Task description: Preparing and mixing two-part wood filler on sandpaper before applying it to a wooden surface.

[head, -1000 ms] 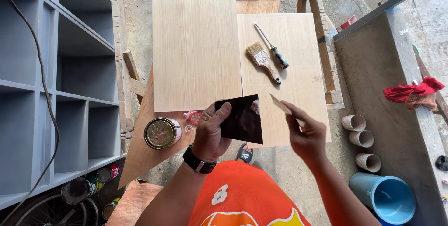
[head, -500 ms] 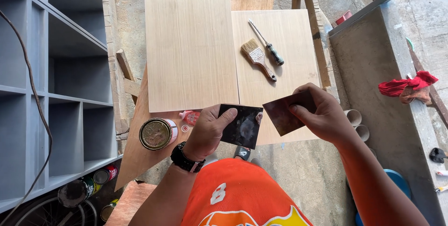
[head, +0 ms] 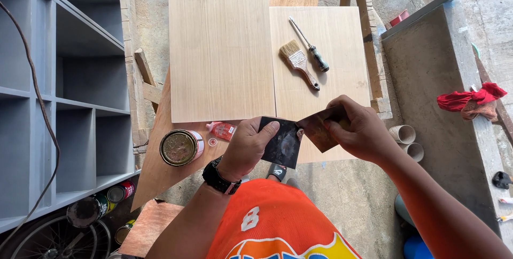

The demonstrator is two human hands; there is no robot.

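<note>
Grey shelving point(head: 80, 77) beside sunlit concrete floor point(head: 342, 200)

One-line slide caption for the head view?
Left hand and right hand bring two dark flat scrapers edge to edge above pale wooden boards.

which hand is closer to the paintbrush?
Right. The right hand sits just below the paintbrush, on the same board. The left hand is lower and further left, over the board's front edge near the open can.
</note>
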